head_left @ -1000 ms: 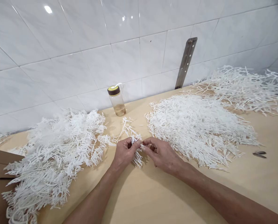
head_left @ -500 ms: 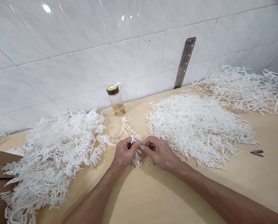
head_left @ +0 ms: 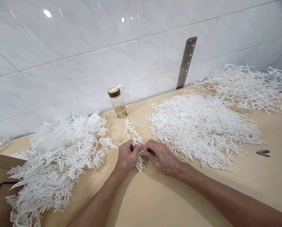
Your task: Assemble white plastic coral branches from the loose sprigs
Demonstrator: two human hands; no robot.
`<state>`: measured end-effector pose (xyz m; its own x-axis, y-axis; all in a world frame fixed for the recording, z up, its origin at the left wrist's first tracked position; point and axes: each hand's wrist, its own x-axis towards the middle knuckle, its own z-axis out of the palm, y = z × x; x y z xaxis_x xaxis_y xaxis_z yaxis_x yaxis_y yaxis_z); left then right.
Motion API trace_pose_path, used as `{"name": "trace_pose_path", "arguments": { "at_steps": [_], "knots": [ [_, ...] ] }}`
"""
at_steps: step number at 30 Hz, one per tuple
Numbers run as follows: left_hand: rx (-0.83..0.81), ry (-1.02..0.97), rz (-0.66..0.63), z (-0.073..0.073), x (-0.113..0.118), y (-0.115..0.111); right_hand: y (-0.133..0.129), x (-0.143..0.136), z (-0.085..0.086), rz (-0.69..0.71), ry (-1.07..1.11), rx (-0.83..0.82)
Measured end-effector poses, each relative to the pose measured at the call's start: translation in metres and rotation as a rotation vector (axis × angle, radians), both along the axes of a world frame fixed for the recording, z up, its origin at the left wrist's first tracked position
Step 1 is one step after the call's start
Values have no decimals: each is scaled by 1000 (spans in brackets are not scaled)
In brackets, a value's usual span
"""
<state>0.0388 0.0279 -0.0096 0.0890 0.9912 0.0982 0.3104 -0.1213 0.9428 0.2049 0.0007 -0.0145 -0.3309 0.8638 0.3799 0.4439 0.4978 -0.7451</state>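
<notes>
In the head view my left hand (head_left: 128, 156) is closed, thumb against fingers, on a white branched plastic sprig (head_left: 139, 164). Its thin prongs stick out above and below the fingers. Close beside it on the right, my right hand (head_left: 162, 157) has thumb and fingers pinched together at the sprig's edge; whatever lies between those fingertips is too small or hidden to make out. Behind my left hand, a loose white branched strand (head_left: 127, 129) lies on the table and reaches toward the left pile.
A big pile of white branched sprigs (head_left: 57, 157) spreads at left, beside a brown box (head_left: 3, 170). To the right lie a heap of short white pieces (head_left: 202, 126), bare white stems (head_left: 249, 86) and a small dark tool (head_left: 263, 153). A bottle (head_left: 118, 104) and metal bracket (head_left: 187, 63) stand by the wall.
My right fingertips have drawn slightly away from the left thumb and curled in more. My left hand keeps its hold on the sprig. The view has shifted a little.
</notes>
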Motion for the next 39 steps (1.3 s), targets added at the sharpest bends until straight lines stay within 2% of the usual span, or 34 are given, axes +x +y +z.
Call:
{"name": "trace_pose_path", "arguments": {
  "at_steps": [2, 4, 7, 10, 15, 19, 24, 33, 36, 39],
  "knots": [
    [5, -19, 64, -1, -2, 2, -2, 1, -1, 44, -35, -8],
    [-4, -58, 70, -2, -3, 3, -3, 1, -3, 49, -21, -59],
    [-32, -104, -18, -2, -5, 3, -2, 2, -7, -81, 118, -201],
    [-40, -123, -38, -1, -4, 2, 1, 2, -9, -193, 273, -308],
    [-28, -106, -50, -1, -2, 3, 2, 0, -3, -184, 332, -398],
    [-27, -102, -47, -1, -1, 3, 1, -1, 1, -152, 314, -420],
    [-54, -110, -59, -1, 0, 3, 1, -2, -2, -117, 324, -399],
    [-56, -69, -76, 1, 0, 2, 4, 1, 0, -159, 182, -476],
    [-46, -76, -69, 0, 0, 2, 3, 0, 2, -166, 126, -435],
    [-45, -80, -65, -2, -1, 2, 3, -1, 3, -134, 61, -328]
  ]
}}
